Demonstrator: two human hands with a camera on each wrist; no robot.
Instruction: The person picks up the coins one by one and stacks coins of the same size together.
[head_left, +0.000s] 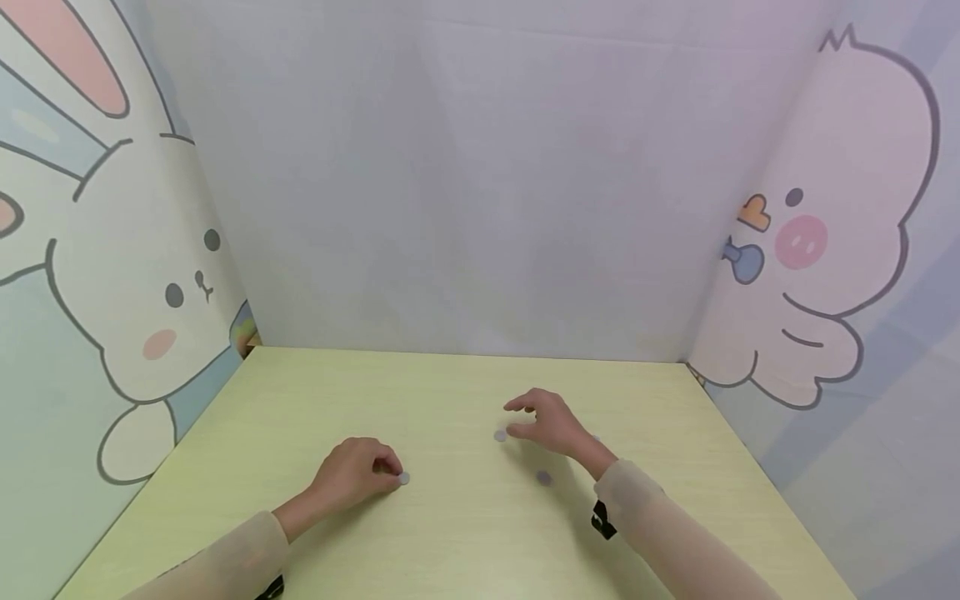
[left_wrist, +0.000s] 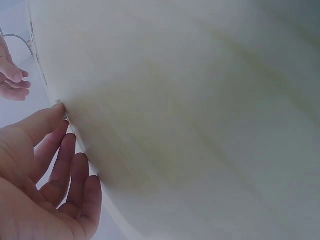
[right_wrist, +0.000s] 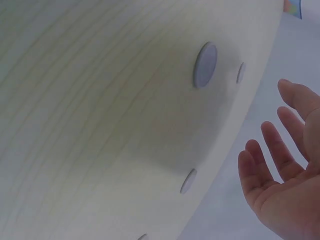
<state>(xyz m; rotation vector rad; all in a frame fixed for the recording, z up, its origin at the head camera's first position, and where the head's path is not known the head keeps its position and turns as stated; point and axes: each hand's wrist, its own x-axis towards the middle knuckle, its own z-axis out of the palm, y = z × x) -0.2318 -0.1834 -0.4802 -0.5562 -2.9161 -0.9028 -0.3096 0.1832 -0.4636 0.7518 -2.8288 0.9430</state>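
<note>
On the left of the table, my left hand [head_left: 358, 473] pinches a small round grey disc [head_left: 404, 478] at its thumb and fingertips. In the left wrist view the same hand [left_wrist: 45, 185] has its fingertips down at the tabletop, mostly covering the disc. My right hand [head_left: 551, 423] hovers over the table with thumb and fingers apart, holding nothing. Just left of its thumb lies a pale disc [head_left: 500, 436]. A darker grey disc [head_left: 544, 477] lies below that hand, nearer me. Another disc [head_left: 596, 437] shows partly behind the right wrist.
The pale wood-grain table [head_left: 450, 542] reaches back to a plain light curtain [head_left: 450, 183]. Side cloths carry a printed rabbit [head_left: 135, 275] on the left and a chick-like figure [head_left: 847, 183] on the right. In the right wrist view, several discs lie flat and spread apart.
</note>
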